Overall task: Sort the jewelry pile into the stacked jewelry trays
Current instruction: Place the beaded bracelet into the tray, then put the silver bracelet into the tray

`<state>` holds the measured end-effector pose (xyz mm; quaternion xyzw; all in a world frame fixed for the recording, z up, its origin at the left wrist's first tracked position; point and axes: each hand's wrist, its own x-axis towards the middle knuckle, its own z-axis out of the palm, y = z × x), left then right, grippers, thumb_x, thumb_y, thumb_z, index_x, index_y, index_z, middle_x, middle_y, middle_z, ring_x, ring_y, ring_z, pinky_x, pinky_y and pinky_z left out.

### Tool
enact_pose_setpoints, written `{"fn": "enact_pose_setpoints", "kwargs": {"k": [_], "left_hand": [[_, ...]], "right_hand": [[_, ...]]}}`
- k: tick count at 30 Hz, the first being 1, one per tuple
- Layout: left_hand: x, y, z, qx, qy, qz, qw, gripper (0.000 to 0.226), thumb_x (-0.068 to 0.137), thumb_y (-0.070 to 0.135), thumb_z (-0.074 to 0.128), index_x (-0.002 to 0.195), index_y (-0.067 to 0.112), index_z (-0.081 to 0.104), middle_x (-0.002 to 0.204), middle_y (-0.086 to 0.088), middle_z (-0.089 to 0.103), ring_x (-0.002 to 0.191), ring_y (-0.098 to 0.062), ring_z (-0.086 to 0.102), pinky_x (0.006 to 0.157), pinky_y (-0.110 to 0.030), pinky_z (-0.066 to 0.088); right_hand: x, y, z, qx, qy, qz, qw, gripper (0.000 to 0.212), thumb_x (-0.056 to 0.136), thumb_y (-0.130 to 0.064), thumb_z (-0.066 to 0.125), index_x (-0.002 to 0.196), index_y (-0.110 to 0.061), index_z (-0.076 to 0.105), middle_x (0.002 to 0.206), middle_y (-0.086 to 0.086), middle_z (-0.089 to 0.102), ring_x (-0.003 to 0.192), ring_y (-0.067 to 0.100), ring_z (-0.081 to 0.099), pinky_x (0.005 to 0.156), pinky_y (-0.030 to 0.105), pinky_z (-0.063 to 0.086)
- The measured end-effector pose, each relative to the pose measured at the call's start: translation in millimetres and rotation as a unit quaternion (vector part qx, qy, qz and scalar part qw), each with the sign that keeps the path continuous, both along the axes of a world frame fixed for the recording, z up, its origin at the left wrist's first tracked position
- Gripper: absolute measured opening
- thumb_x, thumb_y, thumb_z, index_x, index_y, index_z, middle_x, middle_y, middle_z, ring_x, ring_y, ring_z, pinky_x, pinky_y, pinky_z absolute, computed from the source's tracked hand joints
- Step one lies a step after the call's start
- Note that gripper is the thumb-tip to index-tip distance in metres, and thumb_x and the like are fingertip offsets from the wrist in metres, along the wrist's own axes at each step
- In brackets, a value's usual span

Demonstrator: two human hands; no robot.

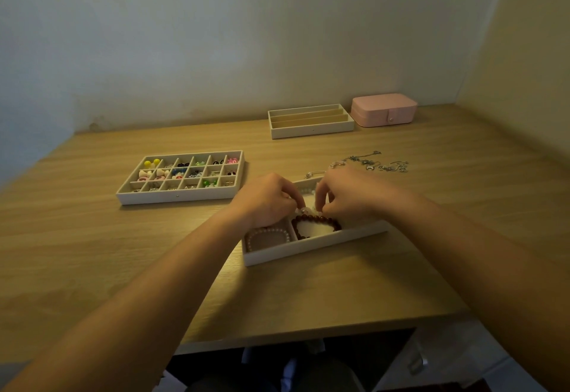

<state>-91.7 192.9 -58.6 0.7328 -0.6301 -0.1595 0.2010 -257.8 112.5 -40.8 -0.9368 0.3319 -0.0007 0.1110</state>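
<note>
A white tray (311,246) with large compartments lies in front of me. Its front left compartment holds a pearl bracelet (267,233); the compartment beside it holds a dark red bead bracelet (317,222). My left hand (267,199) and my right hand (345,194) meet over the tray's middle, fingers curled, pinching a pale beaded bracelet (307,210) between them. Most of that bracelet is hidden by the fingers. Behind my right hand, a loose pile of silver chains (374,163) lies on the wooden table.
A many-celled tray (179,197) filled with colourful earrings sits at the left. At the back stand a tray with long empty slots (311,132) and a shut pink jewelry box (384,109). The table's front edge (308,337) is near me; walls enclose the back and right.
</note>
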Motion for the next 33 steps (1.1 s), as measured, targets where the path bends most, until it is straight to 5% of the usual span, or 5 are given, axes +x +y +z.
{"fn": "enact_pose_setpoints", "kwargs": {"k": [9,13,24,29,33], "left_hand": [[4,-33,7,-0.072,0.04,0.085,0.993,0.019,0.094,0.016,0.058,0.103,0.025,0.072,0.102,0.006,0.063,0.096,-0.014,0.058,0.083,-0.031,0.049],[7,-61,2,-0.061,0.036,0.096,0.993,0.02,0.096,0.015,0.059,0.108,0.023,0.072,0.113,0.002,0.069,0.106,-0.016,0.062,0.097,-0.039,0.053],[14,-92,-8,-0.032,0.101,0.091,0.99,0.016,0.096,0.02,0.061,0.109,0.021,0.07,0.104,0.004,0.068,0.094,-0.012,0.064,0.089,-0.037,0.057],[13,-81,0,-0.093,0.181,0.085,0.975,0.028,0.098,0.021,0.061,0.125,0.017,0.064,0.111,0.001,0.068,0.096,-0.009,0.062,0.076,-0.021,0.049],[4,-66,10,-0.137,0.256,0.051,0.955,0.033,0.094,0.021,0.067,0.127,0.018,0.063,0.112,0.005,0.07,0.101,-0.007,0.065,0.082,-0.02,0.051]], "right_hand": [[10,-56,-8,0.032,-0.187,-0.116,0.975,0.019,0.099,-0.018,0.058,0.108,-0.024,0.074,0.105,-0.005,0.066,0.098,0.012,0.061,0.09,0.035,0.055],[23,-81,-12,0.035,-0.162,-0.13,0.977,0.016,0.097,-0.018,0.064,0.109,-0.022,0.074,0.107,-0.004,0.069,0.1,0.014,0.063,0.093,0.038,0.056],[50,-103,-17,0.031,-0.017,-0.092,0.995,0.002,0.095,-0.019,0.067,0.095,-0.02,0.068,0.094,0.003,0.069,0.09,0.019,0.065,0.083,0.038,0.058],[38,-96,-5,0.115,-0.201,-0.074,0.97,0.004,0.102,-0.021,0.058,0.1,-0.022,0.06,0.095,-0.002,0.063,0.087,0.013,0.061,0.069,0.024,0.048],[22,-82,2,0.174,-0.331,-0.066,0.925,0.005,0.102,-0.016,0.058,0.103,-0.018,0.063,0.095,-0.001,0.067,0.087,0.01,0.065,0.072,0.022,0.051]]}}
